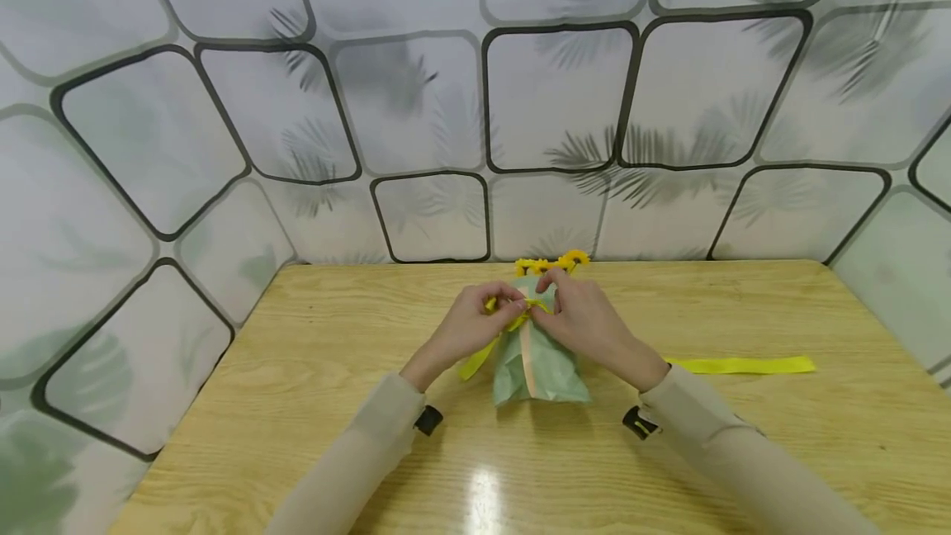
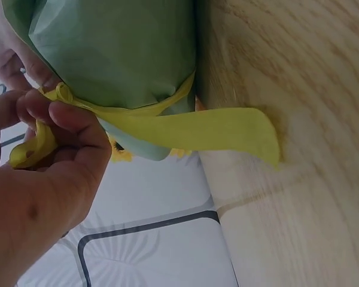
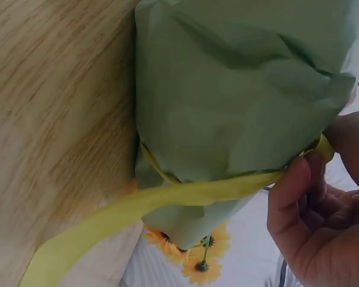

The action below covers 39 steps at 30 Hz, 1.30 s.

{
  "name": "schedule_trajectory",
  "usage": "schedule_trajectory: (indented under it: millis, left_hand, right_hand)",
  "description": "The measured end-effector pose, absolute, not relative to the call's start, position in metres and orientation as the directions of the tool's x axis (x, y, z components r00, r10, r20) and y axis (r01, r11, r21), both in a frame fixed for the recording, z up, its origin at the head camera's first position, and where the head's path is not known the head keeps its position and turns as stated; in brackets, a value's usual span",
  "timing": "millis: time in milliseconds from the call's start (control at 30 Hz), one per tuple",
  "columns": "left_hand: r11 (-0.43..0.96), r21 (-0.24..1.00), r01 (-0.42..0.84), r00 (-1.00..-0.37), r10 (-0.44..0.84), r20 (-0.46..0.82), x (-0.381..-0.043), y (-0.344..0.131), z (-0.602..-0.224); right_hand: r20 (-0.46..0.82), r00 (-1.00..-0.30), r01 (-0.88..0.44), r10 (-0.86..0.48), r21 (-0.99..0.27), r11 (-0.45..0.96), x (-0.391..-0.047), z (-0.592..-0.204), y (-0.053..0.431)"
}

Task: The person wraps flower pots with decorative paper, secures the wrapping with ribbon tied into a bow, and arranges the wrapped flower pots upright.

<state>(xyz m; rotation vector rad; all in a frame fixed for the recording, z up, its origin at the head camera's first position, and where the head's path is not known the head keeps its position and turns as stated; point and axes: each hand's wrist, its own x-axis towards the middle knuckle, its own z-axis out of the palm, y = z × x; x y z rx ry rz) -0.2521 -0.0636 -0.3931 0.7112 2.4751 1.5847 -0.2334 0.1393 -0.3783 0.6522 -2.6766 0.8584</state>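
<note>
A bouquet in pale green wrapping paper lies on the table, with yellow sunflowers poking out at its far end. Yellow ribbon runs round the gathered paper, and a loop of it shows at the knot. My left hand pinches the ribbon between thumb and fingers, just left of the bouquet's middle. From the other side my right hand pinches ribbon close to the knot. Both hands almost meet over the paper. In the right wrist view, a ribbon tail trails down to the wood.
A wooden table lies under the bouquet. One long ribbon tail stretches across the tabletop to the right. Behind the table's far edge stands a patterned white wall, which also comes round on both sides.
</note>
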Motion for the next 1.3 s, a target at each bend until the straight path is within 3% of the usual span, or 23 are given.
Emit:
schedule_trajectory:
  millis: [200,333,833,1100,1300]
  left_hand:
    - [0.238,0.957,0.167,-0.903,0.425,0.052,-0.253,-0.063,-0.394]
    - [0.249,0.963,0.1,-0.916,0.401,-0.009,-0.254,-0.063,-0.396]
    - [0.3,0.944,0.137,-0.893,0.451,-0.014,-0.258,-0.06,-0.397]
    - [0.243,0.966,0.09,-0.899,0.438,-0.027,-0.256,-0.059,-0.396]
    - [0.227,0.968,0.103,-0.882,0.47,-0.016,-0.257,-0.061,-0.396]
  right_hand:
    - [0.43,-0.845,-0.507,-0.317,-0.458,0.73,-0.235,-0.382,0.139]
    - [0.468,-0.821,-0.545,-0.326,-0.474,0.691,-0.235,-0.385,0.14]
    - [0.511,-0.782,-0.609,-0.356,-0.508,0.609,-0.232,-0.391,0.147]
    - [0.562,-0.71,-0.698,-0.425,-0.48,0.532,-0.228,-0.388,0.151]
    - [0.495,-0.786,-0.608,-0.37,-0.513,0.606,-0.229,-0.384,0.147]
